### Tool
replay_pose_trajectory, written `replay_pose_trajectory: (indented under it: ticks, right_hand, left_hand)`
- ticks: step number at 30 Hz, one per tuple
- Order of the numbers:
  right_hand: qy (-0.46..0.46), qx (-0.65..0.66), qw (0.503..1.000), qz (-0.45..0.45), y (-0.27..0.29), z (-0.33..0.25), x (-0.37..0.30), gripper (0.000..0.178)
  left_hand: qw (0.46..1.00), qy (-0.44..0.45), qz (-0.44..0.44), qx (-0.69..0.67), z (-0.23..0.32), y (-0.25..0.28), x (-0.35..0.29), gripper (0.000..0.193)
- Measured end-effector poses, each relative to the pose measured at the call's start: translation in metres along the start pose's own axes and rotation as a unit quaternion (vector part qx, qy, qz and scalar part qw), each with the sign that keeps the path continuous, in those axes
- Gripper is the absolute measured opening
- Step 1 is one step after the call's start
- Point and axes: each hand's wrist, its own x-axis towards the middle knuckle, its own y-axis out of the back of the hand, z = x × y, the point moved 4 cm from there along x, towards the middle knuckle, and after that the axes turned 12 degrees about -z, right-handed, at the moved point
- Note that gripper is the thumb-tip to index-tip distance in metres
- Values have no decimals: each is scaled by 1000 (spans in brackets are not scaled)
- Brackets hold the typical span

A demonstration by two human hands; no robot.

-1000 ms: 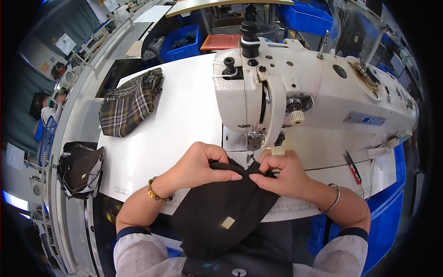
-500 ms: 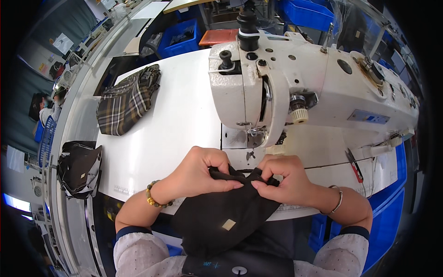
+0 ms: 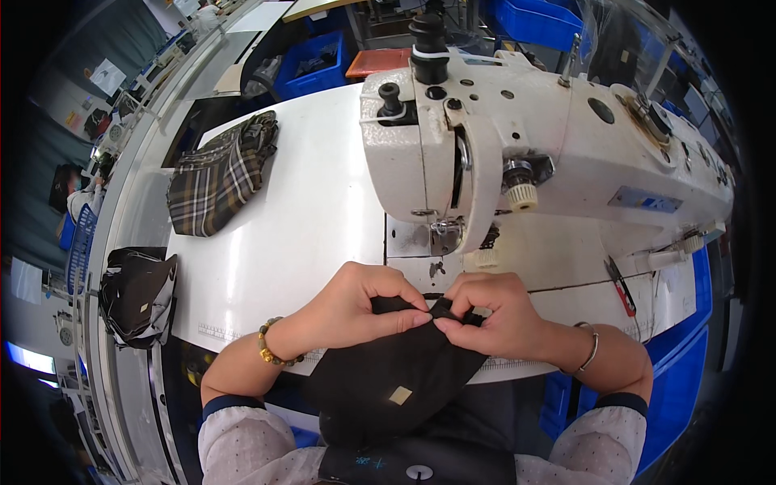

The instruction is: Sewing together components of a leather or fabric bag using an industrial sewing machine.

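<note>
Both hands meet at the near edge of the white table [image 3: 267, 267], directly in front of the sewing machine [image 3: 550, 153]. The left hand [image 3: 356, 303] is closed in a pinch on the upper edge of the black fabric piece [image 3: 396, 368], thumb and forefinger pressed together at its right side. The right hand [image 3: 493, 311] is likewise closed on the same edge, fingertips meeting those of the left, so the two grips touch at one point.

The fabric hangs from that point toward 6 o'clock, over the table edge and onto the lap; its long axis runs roughly 7 to 1 o'clock. A small pale label [image 3: 399, 394] shows on its lower part.

The needle area [image 3: 440, 238] lies at 12 o'clock from the pinched edge, near but apart; neither hand is clearly nearer to it.

A plaid cloth bundle [image 3: 222, 174] lies at 10 o'clock, well apart. A dark stack [image 3: 137, 295] sits at 9 o'clock, off the table
</note>
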Motion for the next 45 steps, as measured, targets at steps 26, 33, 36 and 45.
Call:
replay_pose_trajectory:
  ticks: [26, 33, 36, 45]
  right_hand:
    - [-66, 142, 987, 26, -8, 9, -6, 10]
    - [-76, 155, 985, -11, -12, 11, -3, 19]
    - [-87, 151, 984, -20, -12, 14, -4, 24]
    - [-50, 85, 995, 3, -10, 12, -2, 19]
  left_hand:
    - [992, -10, 38, 117, 5, -7, -3, 17]
    - [996, 64, 53, 18, 4, 11, -6, 13]
    - [995, 75, 59, -4, -2, 20, -7, 10]
    - [993, 94, 71, -30, -8, 28, -7, 9]
